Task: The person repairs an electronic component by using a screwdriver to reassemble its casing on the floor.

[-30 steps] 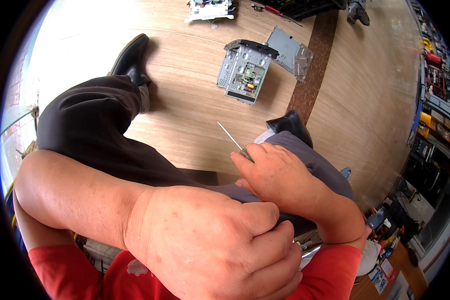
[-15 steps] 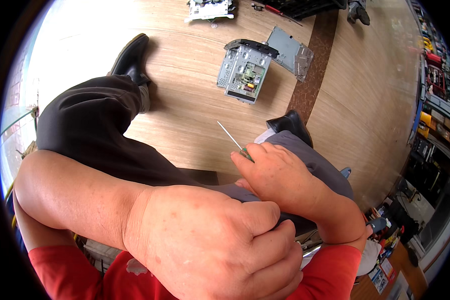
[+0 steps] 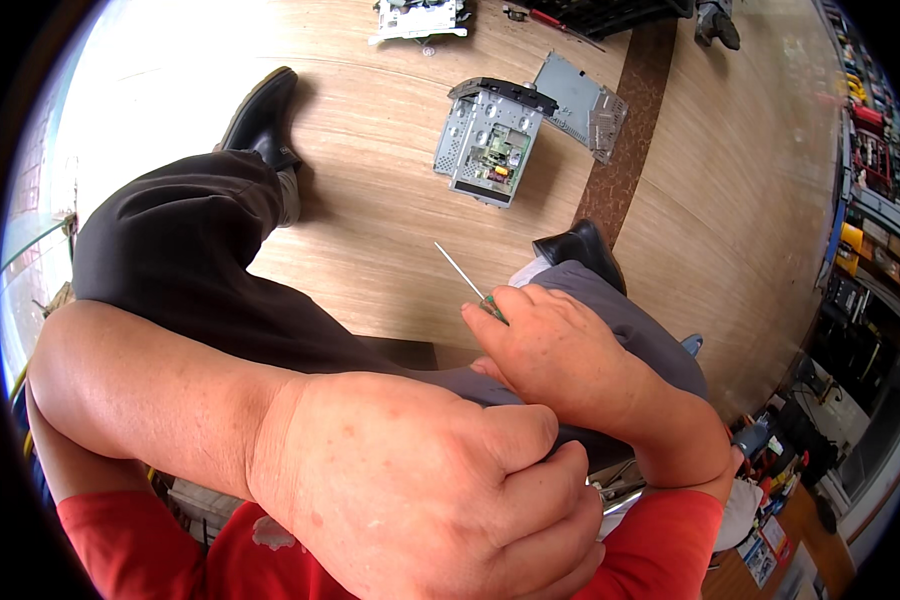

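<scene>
My right hand (image 3: 555, 345) is closed round the green handle of a screwdriver (image 3: 460, 268), over my right thigh. Its thin shaft points up and to the left. Close to the camera, my left hand (image 3: 430, 480) is curled with its back up and fingers folded; whatever is in them, if anything, is hidden. On the floor beyond, between my feet, lies a boxy metal electronic unit (image 3: 490, 150) with a curved black front panel and an opening showing a green circuit board. A flat grey metal cover plate (image 3: 573, 95) rests beside it on the right.
A white and metal mechanism (image 3: 420, 20) lies at the far edge. Near it are a red-handled tool (image 3: 550, 20) and a black crate (image 3: 610, 12). Another person's shoe (image 3: 717, 28) shows far right. Crowded shelves (image 3: 870, 190) line the right side.
</scene>
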Demonstrator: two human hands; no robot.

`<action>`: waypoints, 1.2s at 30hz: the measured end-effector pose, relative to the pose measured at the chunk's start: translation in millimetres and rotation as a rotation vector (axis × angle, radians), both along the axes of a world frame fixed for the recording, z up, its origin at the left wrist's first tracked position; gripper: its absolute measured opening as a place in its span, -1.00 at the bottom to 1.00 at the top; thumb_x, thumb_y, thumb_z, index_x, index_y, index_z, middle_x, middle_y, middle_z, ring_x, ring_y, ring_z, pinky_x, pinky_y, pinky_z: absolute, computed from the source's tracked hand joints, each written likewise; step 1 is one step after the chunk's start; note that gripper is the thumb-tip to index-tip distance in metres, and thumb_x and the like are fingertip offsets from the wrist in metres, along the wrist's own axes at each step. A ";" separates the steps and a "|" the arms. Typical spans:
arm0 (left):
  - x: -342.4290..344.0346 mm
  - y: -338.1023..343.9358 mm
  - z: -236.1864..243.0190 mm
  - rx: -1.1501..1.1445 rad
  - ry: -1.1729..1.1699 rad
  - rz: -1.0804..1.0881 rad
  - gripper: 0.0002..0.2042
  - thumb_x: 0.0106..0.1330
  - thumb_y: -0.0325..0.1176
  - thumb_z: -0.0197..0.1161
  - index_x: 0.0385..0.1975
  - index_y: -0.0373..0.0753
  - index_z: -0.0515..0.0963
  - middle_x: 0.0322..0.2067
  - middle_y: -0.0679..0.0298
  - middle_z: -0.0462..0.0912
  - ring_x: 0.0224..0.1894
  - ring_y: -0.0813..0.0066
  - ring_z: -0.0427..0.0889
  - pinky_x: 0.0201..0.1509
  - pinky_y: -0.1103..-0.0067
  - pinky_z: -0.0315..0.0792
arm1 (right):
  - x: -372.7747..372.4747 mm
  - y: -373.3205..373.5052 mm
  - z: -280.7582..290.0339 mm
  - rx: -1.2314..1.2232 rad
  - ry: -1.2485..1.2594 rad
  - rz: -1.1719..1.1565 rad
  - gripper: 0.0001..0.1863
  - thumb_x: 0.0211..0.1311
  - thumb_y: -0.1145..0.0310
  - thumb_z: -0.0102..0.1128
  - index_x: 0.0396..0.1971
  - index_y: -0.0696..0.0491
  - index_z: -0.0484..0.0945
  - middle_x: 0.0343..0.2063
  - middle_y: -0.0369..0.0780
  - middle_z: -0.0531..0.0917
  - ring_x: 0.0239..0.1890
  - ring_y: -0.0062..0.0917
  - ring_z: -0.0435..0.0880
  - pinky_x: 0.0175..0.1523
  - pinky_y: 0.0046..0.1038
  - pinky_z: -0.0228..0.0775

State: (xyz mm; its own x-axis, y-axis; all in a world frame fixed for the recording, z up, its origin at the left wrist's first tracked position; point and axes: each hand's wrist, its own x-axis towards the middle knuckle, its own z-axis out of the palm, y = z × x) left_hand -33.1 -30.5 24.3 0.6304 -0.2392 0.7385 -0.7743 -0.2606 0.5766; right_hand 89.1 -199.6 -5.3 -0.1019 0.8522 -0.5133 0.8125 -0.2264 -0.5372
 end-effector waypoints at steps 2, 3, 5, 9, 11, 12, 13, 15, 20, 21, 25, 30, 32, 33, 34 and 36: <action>-0.5 -1.4 0.1 -0.019 -0.020 0.037 -0.62 0.15 -0.14 0.15 -0.31 -0.40 0.65 -0.37 0.12 0.67 -0.32 0.31 0.69 -0.27 0.48 0.51 | -0.5 0.5 0.8 0.002 0.001 0.001 -0.60 0.28 0.21 0.34 -0.01 0.16 0.59 -0.19 -0.10 0.64 -0.05 -0.22 0.66 0.05 -0.25 0.54; -0.2 -1.5 -0.2 -0.017 -0.022 0.037 -0.62 0.15 -0.14 0.15 -0.31 -0.40 0.65 -0.37 0.12 0.67 -0.32 0.31 0.69 -0.27 0.48 0.51 | -0.4 0.4 0.8 -0.001 -0.002 0.001 -0.60 0.28 0.21 0.34 -0.01 0.16 0.59 -0.19 -0.10 0.64 -0.05 -0.22 0.66 0.05 -0.25 0.54; -0.1 -2.3 -1.1 -0.020 -0.025 0.041 -0.62 0.15 -0.14 0.15 -0.31 -0.40 0.65 -0.37 0.13 0.67 -0.32 0.31 0.69 -0.27 0.48 0.51 | 0.4 1.4 1.6 -0.005 -0.005 0.000 -0.60 0.28 0.21 0.34 0.00 0.16 0.59 -0.19 -0.10 0.64 -0.05 -0.22 0.66 0.06 -0.25 0.54; 0.8 -1.6 -1.1 -0.017 -0.025 0.037 -0.61 0.15 -0.14 0.15 -0.30 -0.39 0.65 -0.38 0.13 0.66 -0.33 0.31 0.68 -0.27 0.48 0.51 | 2.4 3.4 3.1 -0.136 0.049 0.009 -0.47 0.33 0.23 0.32 0.21 0.18 0.50 -0.08 -0.03 0.58 0.03 -0.15 0.60 0.14 -0.20 0.46; -0.4 -1.8 0.5 -0.013 -0.021 0.051 -0.61 0.15 -0.14 0.15 -0.30 -0.39 0.65 -0.38 0.13 0.66 -0.33 0.31 0.68 -0.27 0.47 0.51 | 1.0 3.2 2.4 -0.128 0.050 0.018 -0.47 0.33 0.23 0.32 0.20 0.18 0.50 -0.08 -0.04 0.58 0.03 -0.15 0.60 0.13 -0.20 0.46; 0.4 -2.1 -0.2 -0.017 -0.023 0.052 -0.61 0.15 -0.14 0.15 -0.30 -0.39 0.64 -0.38 0.13 0.66 -0.33 0.31 0.68 -0.27 0.47 0.51 | 0.1 1.2 0.8 -0.066 0.022 0.010 -0.54 0.30 0.22 0.33 0.10 0.17 0.54 -0.14 -0.06 0.61 -0.01 -0.18 0.63 0.09 -0.22 0.50; 1.1 -2.5 -0.9 -0.021 -0.024 0.053 -0.61 0.15 -0.14 0.15 -0.30 -0.39 0.64 -0.38 0.13 0.66 -0.33 0.31 0.68 -0.27 0.47 0.51 | -0.3 0.0 0.1 -0.004 -0.007 0.003 -0.59 0.28 0.21 0.34 0.00 0.16 0.59 -0.20 -0.09 0.64 -0.06 -0.22 0.66 0.04 -0.24 0.55; -0.2 -6.3 -1.7 -0.025 -0.020 0.056 -0.62 0.16 -0.14 0.14 -0.31 -0.39 0.64 -0.39 0.13 0.65 -0.34 0.31 0.67 -0.27 0.48 0.51 | -0.2 -0.3 0.0 -0.003 -0.007 0.002 -0.59 0.27 0.21 0.35 -0.01 0.16 0.59 -0.20 -0.09 0.64 -0.06 -0.21 0.66 0.04 -0.24 0.55; -5.6 -22.9 -7.0 -0.108 -0.049 0.240 -0.69 0.12 -0.24 0.28 -0.23 -0.29 0.74 -0.23 0.13 0.71 -0.16 0.22 0.72 -0.04 0.38 0.61 | 1.5 3.5 2.7 -0.145 0.040 0.016 -0.48 0.32 0.23 0.32 0.20 0.17 0.50 -0.08 -0.04 0.58 0.04 -0.16 0.60 0.14 -0.20 0.46; -5.9 -22.5 -6.1 -0.084 -0.063 0.235 -0.69 0.12 -0.24 0.28 -0.23 -0.29 0.74 -0.23 0.13 0.71 -0.16 0.22 0.72 -0.04 0.38 0.61 | 1.7 3.6 3.0 -0.144 0.037 0.020 -0.48 0.32 0.23 0.32 0.20 0.17 0.50 -0.08 -0.04 0.58 0.04 -0.16 0.60 0.14 -0.20 0.46; -12.4 -27.0 0.7 -0.207 0.068 0.210 -0.69 0.12 -0.24 0.28 -0.23 -0.29 0.74 -0.23 0.13 0.70 -0.16 0.22 0.71 -0.04 0.38 0.61 | 1.6 4.5 3.6 -0.145 0.037 0.027 -0.48 0.32 0.23 0.32 0.20 0.17 0.50 -0.08 -0.04 0.58 0.04 -0.16 0.60 0.15 -0.20 0.46; 5.5 13.9 8.9 0.065 0.036 -0.098 -0.74 0.29 -0.30 0.18 -0.16 -0.25 0.72 -0.19 0.14 0.73 -0.19 0.23 0.75 -0.15 0.40 0.64 | 1.6 3.8 2.9 -0.146 0.040 0.015 -0.48 0.32 0.23 0.33 0.20 0.17 0.50 -0.08 -0.05 0.58 0.03 -0.16 0.60 0.14 -0.20 0.46; 6.2 13.4 7.3 0.064 0.029 -0.092 -0.74 0.29 -0.30 0.18 -0.15 -0.25 0.73 -0.19 0.14 0.73 -0.19 0.23 0.75 -0.15 0.40 0.64 | 2.0 3.3 2.2 -0.145 0.039 0.011 -0.48 0.32 0.23 0.33 0.19 0.17 0.50 -0.09 -0.05 0.58 0.03 -0.16 0.60 0.14 -0.20 0.46; 6.2 12.7 7.2 0.067 0.023 -0.085 -0.74 0.29 -0.30 0.18 -0.15 -0.25 0.73 -0.19 0.14 0.73 -0.19 0.23 0.76 -0.15 0.40 0.64 | 2.0 3.1 2.5 -0.144 0.037 0.011 -0.48 0.32 0.23 0.33 0.19 0.17 0.51 -0.09 -0.05 0.58 0.03 -0.16 0.60 0.14 -0.21 0.46; 3.0 4.2 3.1 0.069 0.025 -0.081 -0.74 0.29 -0.30 0.18 -0.15 -0.25 0.73 -0.19 0.14 0.73 -0.19 0.23 0.76 -0.15 0.40 0.64 | 1.6 3.7 2.6 -0.142 0.037 0.016 -0.48 0.31 0.23 0.33 0.19 0.16 0.51 -0.09 -0.06 0.58 0.03 -0.17 0.60 0.14 -0.21 0.46; -5.3 -17.7 -4.2 -0.033 -0.050 0.145 -0.70 0.16 -0.25 0.26 -0.21 -0.28 0.73 -0.22 0.13 0.71 -0.17 0.23 0.72 -0.07 0.38 0.62 | 1.4 4.4 2.7 -0.138 0.038 0.020 -0.48 0.31 0.23 0.34 0.19 0.16 0.51 -0.09 -0.05 0.58 0.03 -0.17 0.60 0.14 -0.21 0.47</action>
State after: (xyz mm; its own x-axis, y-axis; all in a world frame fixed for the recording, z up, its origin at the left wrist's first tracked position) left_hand -38.3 -48.2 20.1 0.6191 -0.1230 0.7756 -0.7577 -0.3532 0.5488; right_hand 90.5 -195.3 -2.6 -0.1396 0.7713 -0.6209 0.7972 -0.2845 -0.5325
